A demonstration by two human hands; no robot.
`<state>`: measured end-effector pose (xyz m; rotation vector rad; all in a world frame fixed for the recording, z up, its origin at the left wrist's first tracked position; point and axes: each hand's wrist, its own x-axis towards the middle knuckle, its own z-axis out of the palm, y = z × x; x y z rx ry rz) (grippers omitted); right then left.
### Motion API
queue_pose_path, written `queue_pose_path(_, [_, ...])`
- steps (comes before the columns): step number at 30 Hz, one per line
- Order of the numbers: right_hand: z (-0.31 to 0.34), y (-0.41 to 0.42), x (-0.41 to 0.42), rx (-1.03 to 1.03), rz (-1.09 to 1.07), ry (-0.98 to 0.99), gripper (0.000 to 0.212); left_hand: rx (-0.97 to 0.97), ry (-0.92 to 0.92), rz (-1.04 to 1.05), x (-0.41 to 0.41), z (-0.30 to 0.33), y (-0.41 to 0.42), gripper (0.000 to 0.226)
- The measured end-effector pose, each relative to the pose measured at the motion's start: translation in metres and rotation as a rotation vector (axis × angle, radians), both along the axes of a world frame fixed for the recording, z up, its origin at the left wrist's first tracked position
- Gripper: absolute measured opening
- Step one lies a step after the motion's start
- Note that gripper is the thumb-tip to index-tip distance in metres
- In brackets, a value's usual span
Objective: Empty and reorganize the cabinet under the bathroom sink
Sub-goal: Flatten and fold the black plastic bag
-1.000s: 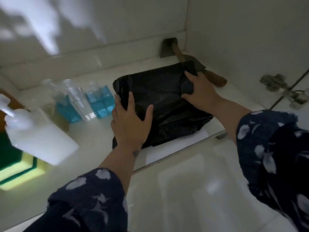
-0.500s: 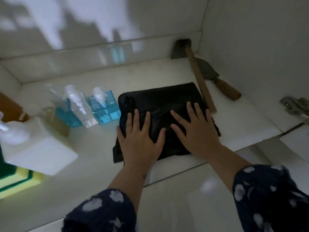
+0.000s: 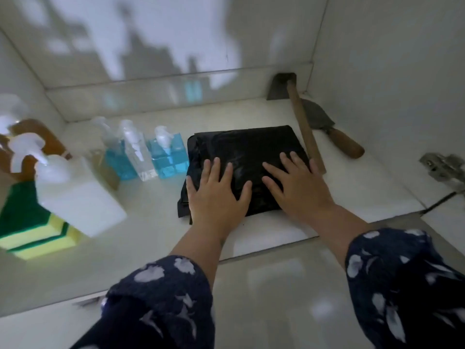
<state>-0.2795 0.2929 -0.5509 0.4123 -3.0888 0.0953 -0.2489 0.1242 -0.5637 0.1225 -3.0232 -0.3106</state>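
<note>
A black bag (image 3: 247,157) is lying centre. Blue bottles (image 3: 168,157) are standing left of it. Green-and-yellow sponges (image 3: 32,233) are sitting far left. Navy sleeves (image 3: 163,298) are showing pale floral print.

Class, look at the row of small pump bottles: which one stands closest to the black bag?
The rightmost blue bottle, right beside the black bag; the clear bottle and the other blue bottle stand farther left.

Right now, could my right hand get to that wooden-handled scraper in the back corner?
Probably yes. The right hand lies flat on the black bag, and the scraper lies just beyond, with only the long wooden handle lying between them.
</note>
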Motion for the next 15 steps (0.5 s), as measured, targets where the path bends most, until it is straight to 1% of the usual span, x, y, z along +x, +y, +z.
queue_pose_path(5, [0.046,0.008,0.046,0.019,0.036,-0.088,0.051,0.055,-0.112,0.069,0.052,0.042,0.011,0.064])
queue_pose_path(9, [0.088,0.011,0.105,-0.003,0.042,-0.171,0.048,0.032,-0.178,0.074,0.109,0.077,0.025,0.062])
queue_pose_path(13, [0.103,0.012,0.167,0.013,0.014,-0.264,0.049,0.046,-0.24,0.076,0.168,0.092,0.024,0.059])
queue_pose_path(15, [0.103,0.014,0.196,0.007,0.001,-0.315,0.048,0.015,-0.273,0.063,0.195,0.098,0.023,0.058])
